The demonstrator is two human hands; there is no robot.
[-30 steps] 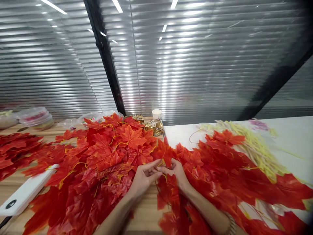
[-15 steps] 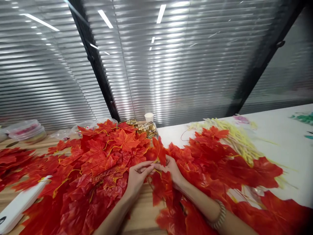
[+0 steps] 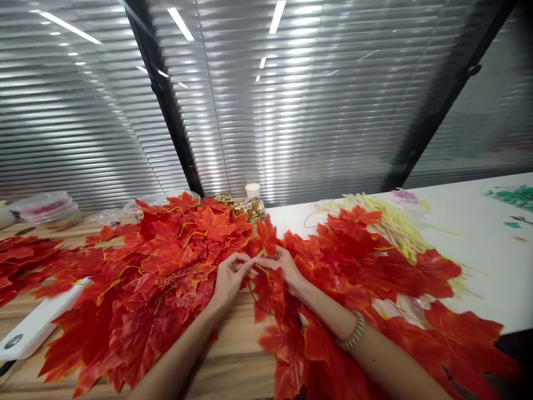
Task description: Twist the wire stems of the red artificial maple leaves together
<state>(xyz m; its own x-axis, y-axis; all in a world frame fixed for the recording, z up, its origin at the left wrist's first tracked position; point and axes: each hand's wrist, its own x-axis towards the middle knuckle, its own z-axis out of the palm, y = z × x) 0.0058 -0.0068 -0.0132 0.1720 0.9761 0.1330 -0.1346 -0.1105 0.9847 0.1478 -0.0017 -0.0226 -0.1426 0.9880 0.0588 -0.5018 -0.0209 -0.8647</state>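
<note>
Between the two heaps of red maple leaves point(image 3: 166, 266) on the tabletop point(image 3: 237, 366), the left hand point(image 3: 228, 278) and right hand point(image 3: 283, 266), having edged slightly forward, are pinching one leaf's yellow stem point(image 3: 263, 271) with closed fingers.

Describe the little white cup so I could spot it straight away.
Find the dark post slanting down across the blinds to the table's far edge. Just right of its foot, behind the red leaf pile, stands the cup beside crumpled gold wrappers. It is the only plain white, upright thing there.
</note>
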